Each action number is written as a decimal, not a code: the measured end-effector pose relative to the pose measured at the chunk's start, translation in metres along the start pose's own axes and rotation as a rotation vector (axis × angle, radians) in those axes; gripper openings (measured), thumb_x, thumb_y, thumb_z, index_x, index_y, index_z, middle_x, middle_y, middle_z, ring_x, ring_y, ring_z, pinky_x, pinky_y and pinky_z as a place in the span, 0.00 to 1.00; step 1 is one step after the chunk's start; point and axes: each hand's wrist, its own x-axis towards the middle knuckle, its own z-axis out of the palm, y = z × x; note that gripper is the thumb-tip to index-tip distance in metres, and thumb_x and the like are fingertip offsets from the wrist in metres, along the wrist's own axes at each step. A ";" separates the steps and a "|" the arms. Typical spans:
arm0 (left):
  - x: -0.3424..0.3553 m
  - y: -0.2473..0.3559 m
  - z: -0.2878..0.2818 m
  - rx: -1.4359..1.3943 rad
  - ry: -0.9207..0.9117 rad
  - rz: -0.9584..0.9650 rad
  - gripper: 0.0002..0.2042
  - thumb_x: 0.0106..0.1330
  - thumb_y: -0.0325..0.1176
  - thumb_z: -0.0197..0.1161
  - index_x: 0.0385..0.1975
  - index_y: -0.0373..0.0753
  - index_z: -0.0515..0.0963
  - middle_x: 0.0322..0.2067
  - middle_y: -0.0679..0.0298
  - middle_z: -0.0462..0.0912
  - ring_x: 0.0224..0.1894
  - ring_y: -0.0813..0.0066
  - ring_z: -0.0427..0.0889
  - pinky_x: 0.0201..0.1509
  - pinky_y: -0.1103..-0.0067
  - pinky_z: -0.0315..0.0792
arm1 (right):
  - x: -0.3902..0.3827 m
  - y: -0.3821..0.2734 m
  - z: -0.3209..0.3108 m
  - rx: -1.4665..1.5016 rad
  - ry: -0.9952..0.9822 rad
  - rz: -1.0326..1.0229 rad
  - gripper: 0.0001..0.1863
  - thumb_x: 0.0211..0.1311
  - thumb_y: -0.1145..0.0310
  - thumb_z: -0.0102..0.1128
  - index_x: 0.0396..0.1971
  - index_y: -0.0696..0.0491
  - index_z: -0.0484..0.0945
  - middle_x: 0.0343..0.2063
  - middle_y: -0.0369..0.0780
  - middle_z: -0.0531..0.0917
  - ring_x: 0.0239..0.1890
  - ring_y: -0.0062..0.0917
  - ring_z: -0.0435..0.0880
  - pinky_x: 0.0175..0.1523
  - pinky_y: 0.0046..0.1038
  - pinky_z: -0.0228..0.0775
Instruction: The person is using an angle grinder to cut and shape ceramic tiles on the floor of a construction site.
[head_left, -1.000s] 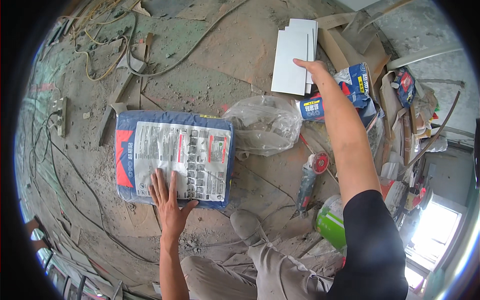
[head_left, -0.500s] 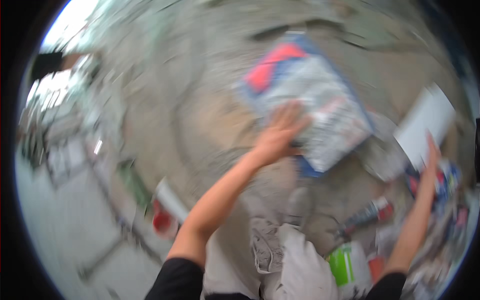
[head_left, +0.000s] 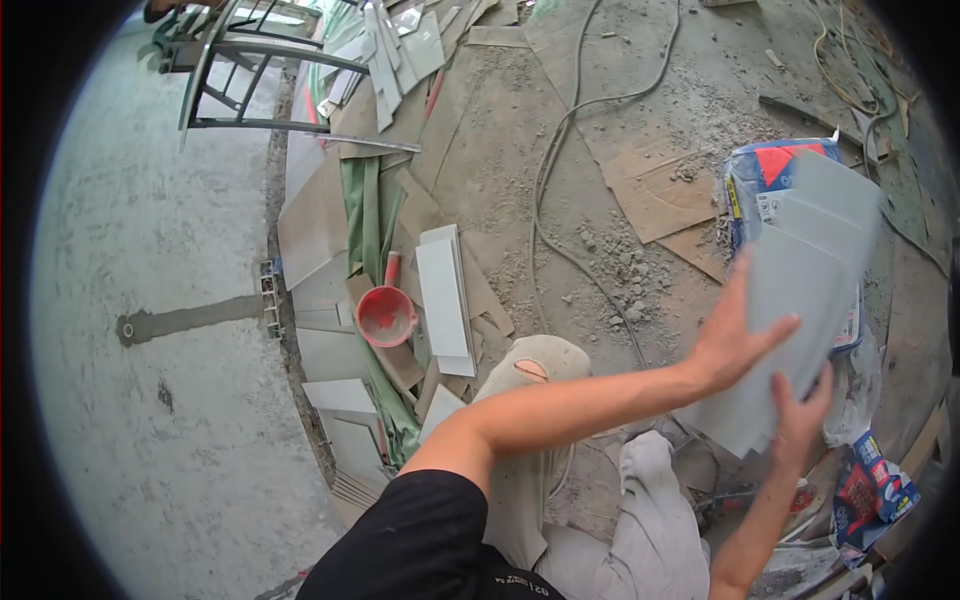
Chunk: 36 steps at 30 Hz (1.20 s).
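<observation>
Several pale grey rectangular tiles, slightly fanned out, are between my hands on the right side. My left hand grips their left edge, thumb lying across the top face and fingers partly hidden. At the near right edge, my right hand holds the tiles, with thumb and fingertips showing. Under and behind the tiles is a blue, red and white bag, mostly covered by them.
A red round scoop with a handle lies at the left, beside stacked white tiles. Cables and rubble cross the floor. Crumpled blue packaging is at the lower right, a dark metal frame far left.
My view has swung left. My left hand has come off the bag and onto the tiles. My right hand, earlier at a pale panel, now grips the tiles with it.
</observation>
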 end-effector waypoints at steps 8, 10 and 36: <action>-0.018 -0.021 -0.144 0.056 0.339 -0.412 0.85 0.52 0.74 0.89 0.91 0.21 0.36 0.83 0.30 0.61 0.88 0.38 0.64 0.91 0.56 0.63 | -0.013 -0.020 0.179 -0.237 -0.259 -0.325 0.30 0.70 0.65 0.86 0.64 0.59 0.81 0.50 0.50 0.93 0.51 0.39 0.94 0.60 0.41 0.84; -0.020 -0.025 -0.158 0.060 0.339 -0.446 0.88 0.50 0.76 0.90 0.91 0.22 0.34 0.85 0.30 0.57 0.89 0.37 0.61 0.91 0.55 0.63 | -0.020 -0.014 0.198 -0.250 -0.308 -0.229 0.28 0.70 0.64 0.86 0.62 0.59 0.81 0.48 0.54 0.93 0.51 0.49 0.96 0.56 0.46 0.85; -0.063 -0.134 -0.285 0.003 0.463 -0.419 0.77 0.53 0.45 0.92 0.95 0.38 0.35 0.84 0.38 0.66 0.83 0.46 0.73 0.87 0.60 0.69 | -0.051 0.031 0.334 -0.393 -0.563 -0.266 0.43 0.75 0.61 0.79 0.81 0.60 0.68 0.54 0.60 0.93 0.54 0.61 0.94 0.59 0.55 0.86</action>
